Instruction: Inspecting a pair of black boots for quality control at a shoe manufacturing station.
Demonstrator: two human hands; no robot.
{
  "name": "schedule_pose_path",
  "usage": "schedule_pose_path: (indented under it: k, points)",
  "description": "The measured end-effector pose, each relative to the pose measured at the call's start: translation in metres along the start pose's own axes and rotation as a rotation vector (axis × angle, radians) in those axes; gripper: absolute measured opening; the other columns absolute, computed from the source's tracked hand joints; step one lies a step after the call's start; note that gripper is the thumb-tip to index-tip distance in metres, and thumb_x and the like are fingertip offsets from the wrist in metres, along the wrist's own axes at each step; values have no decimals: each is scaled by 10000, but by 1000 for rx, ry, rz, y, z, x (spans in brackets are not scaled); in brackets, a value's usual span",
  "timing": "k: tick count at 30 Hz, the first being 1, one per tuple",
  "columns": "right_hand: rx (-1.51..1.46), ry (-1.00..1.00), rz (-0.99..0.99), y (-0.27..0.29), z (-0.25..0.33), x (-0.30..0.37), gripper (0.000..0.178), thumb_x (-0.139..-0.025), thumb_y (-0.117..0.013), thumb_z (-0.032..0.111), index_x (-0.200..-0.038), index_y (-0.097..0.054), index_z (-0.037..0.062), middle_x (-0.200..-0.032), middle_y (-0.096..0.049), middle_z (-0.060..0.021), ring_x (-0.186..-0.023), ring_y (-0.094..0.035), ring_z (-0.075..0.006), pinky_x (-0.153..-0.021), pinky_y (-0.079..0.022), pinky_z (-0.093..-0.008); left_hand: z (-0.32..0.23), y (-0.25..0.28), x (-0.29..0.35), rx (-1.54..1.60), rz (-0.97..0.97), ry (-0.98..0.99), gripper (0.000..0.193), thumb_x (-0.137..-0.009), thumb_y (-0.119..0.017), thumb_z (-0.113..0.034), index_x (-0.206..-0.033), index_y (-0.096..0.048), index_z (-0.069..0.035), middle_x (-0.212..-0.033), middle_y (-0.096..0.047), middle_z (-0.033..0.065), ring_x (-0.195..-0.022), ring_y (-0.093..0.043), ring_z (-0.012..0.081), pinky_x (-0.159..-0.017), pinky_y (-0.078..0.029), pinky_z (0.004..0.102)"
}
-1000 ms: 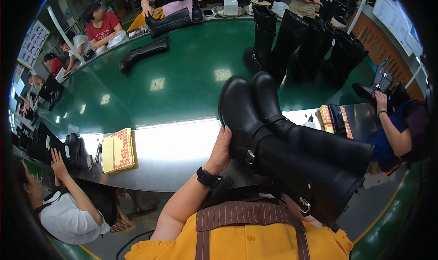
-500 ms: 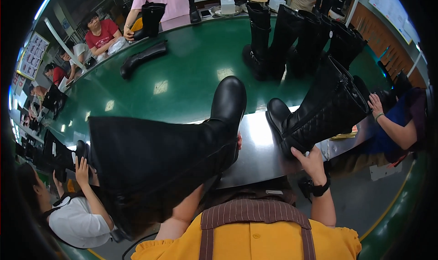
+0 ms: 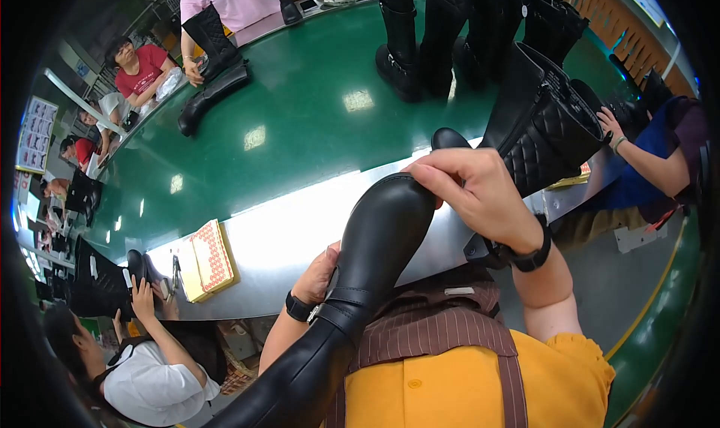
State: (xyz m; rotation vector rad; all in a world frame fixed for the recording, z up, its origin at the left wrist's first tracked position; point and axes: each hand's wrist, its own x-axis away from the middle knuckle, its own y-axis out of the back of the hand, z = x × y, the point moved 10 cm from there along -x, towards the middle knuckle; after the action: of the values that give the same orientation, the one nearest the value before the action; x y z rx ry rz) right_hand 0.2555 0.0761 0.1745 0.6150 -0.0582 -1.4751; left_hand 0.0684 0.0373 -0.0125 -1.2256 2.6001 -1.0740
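We've got a big glossy green tabletop [image 3: 300, 139] across the rm, its far edge curving w/ the lens. A metal strip [image 3: 271, 257] runs along our side — bright w/ glare approx. mid-length. Squarish pale reflections [image 3: 358, 100] dot the green. Upper R, we see a brown slatted panel [image 3: 626, 30] & a whitish board [image 3: 649, 0] above it; far L, a wall chart [image 3: 36, 132] w/ rows of small pics, plus a slanting white pole [image 3: 85, 102] nr it. Lower R, we get grey floor [image 3: 589, 300], a curved yellow line [image 3: 649, 300] & a green strip [image 3: 660, 345] beyond. Upper L bkgd is dim — hard to make out.
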Motion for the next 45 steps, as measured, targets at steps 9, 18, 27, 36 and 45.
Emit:
schedule_pose_path:
  k: [9, 18, 27, 36, 45]
  points:
    - [-40, -163, 495, -29, -25, -25, 185, -841, -669, 126, -849, -694, -57, -634, -655, -93, -547, -651, -128, -538, -513, -233, -15, 18, 9, -367, 5, -10, 793, -927, -470, -615, -1362, -436, 48, -1242, -583, 111, -1098, -560, 151, -974, -436, 282]
    - [-22, -328, 536, -17, -85, 96, 519, -863, -717, 278, -1298, -546, 53, -1030, -690, -114, -855, -699, -183, -730, -533, -270, 12, 52, -33, 204, -143, 98, 586, -1004, -410, -407, -1300, -441, 98, -1198, -569, 176, -1089, -559, 230, -978, -452, 343]
    - [626, -214, -283, 90, -113, 126, 696, -672, -840, 367, -1187, -566, -14, -1090, -646, -187, -998, -637, -326, -876, -496, -374, 49, 12, -101, 628, 43, 354, 555, -1010, -345, -369, -1156, -505, 142, -1041, -608, 266, -986, -616, 350, -907, -528, 462]
    - [-105, -404, -276, 49, -196, 116, 690, -684, -871, 184, -1249, -524, -9, -1188, -633, -119, -1082, -600, -203, -943, -462, -324, -79, 23, 25, -394, -636, -1086, 907, -872, -372, -745, -1504, -166, -128, -1487, -326, 109, -1357, -352, 283, -1144, -247, 467]
    - [-208, -458, -413, 58, -202, 137, 383, -754, -802, 82, -1072, -634, -50, -1032, -702, -101, -930, -659, -175, -875, -497, -293, -81, -52, 35, -1379, -1036, -1194, 1080, -688, -808, -90, -1476, -69, -75, -1437, -250, 225, -1291, -378, 356, -1042, -358, 476]
